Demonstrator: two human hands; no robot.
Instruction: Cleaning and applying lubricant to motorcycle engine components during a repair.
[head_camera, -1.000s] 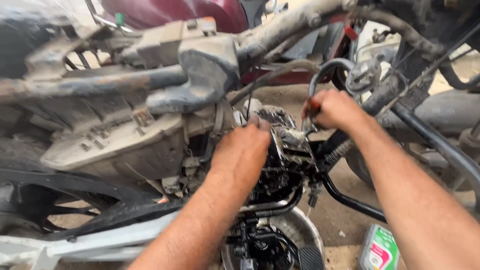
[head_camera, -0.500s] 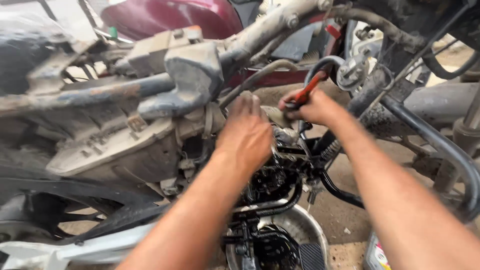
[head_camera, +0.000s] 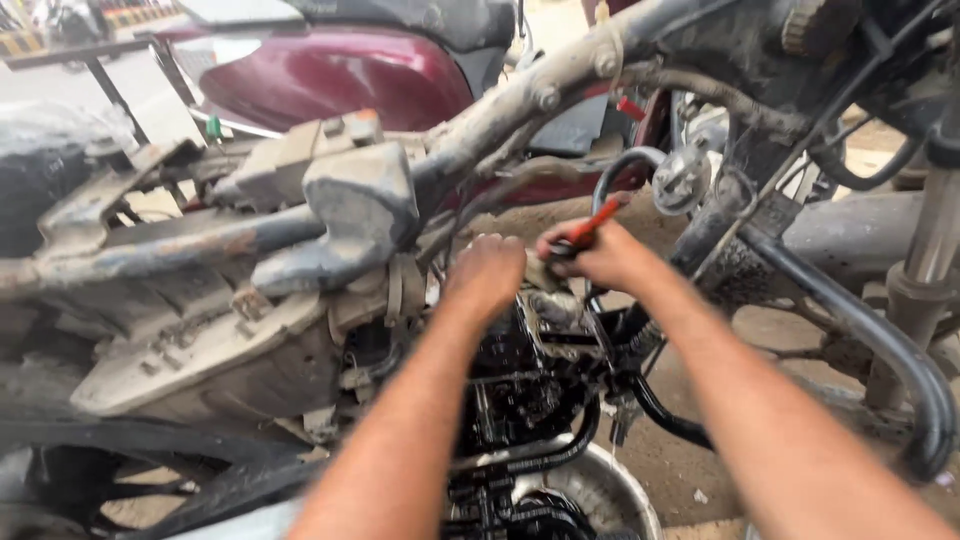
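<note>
A stripped, dusty motorcycle frame (head_camera: 520, 110) fills the view, with its oily black engine (head_camera: 520, 390) exposed below. My left hand (head_camera: 487, 275) rests on top of the engine just under the frame tube, fingers curled; what it grips is hidden. My right hand (head_camera: 600, 257) is shut on a tool with red-and-black handles (head_camera: 592, 222), held right beside the left hand above the engine.
A maroon fuel tank (head_camera: 330, 75) of another motorcycle stands behind. The front fork (head_camera: 915, 290) and black down tube (head_camera: 850, 310) are at the right. A metal bowl (head_camera: 610, 495) sits on the dirt ground under the engine. Dusty side panels (head_camera: 200, 350) lie left.
Both hands have shifted up and slightly left along the engine top. The red-handled tool has come more clearly into view in my right hand. The camera has tilted up.
</note>
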